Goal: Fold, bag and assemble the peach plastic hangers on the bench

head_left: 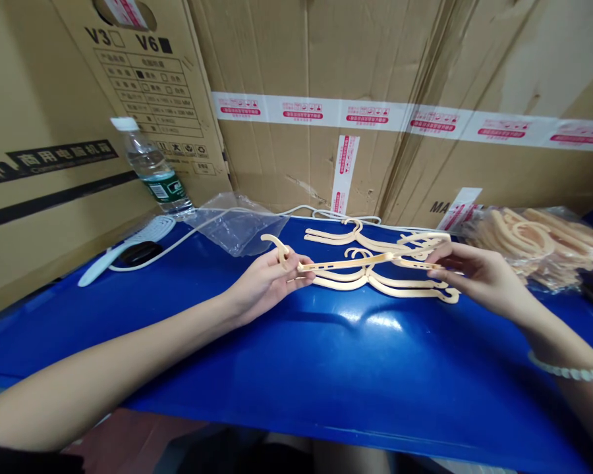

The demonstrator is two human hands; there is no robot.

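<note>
A cream plastic clothes hanger (pixel 348 264) is held up between my two hands, a little above the blue table (pixel 286 375). My left hand (pixel 267 283) is closed on its left end, with a curved hook part rising from the fingers. At the other end, my right hand (pixel 489 280) pinches the hanger between thumb and fingers. Just behind and below it lie more cream hangers (pixel 343 283), arms spread and side by side. Farther back lies another cream hanger (pixel 333 236), partly hidden by the held one.
At the right sits a clear bag of hanger parts (pixel 538 243). A water bottle (pixel 153 171), a pale hairbrush (pixel 128 247), a black oval object (pixel 139 253), a white cable (pixel 188 235) and a clear plastic bag (pixel 237 227) are at the left. Cardboard boxes (pixel 296 59) wall the back.
</note>
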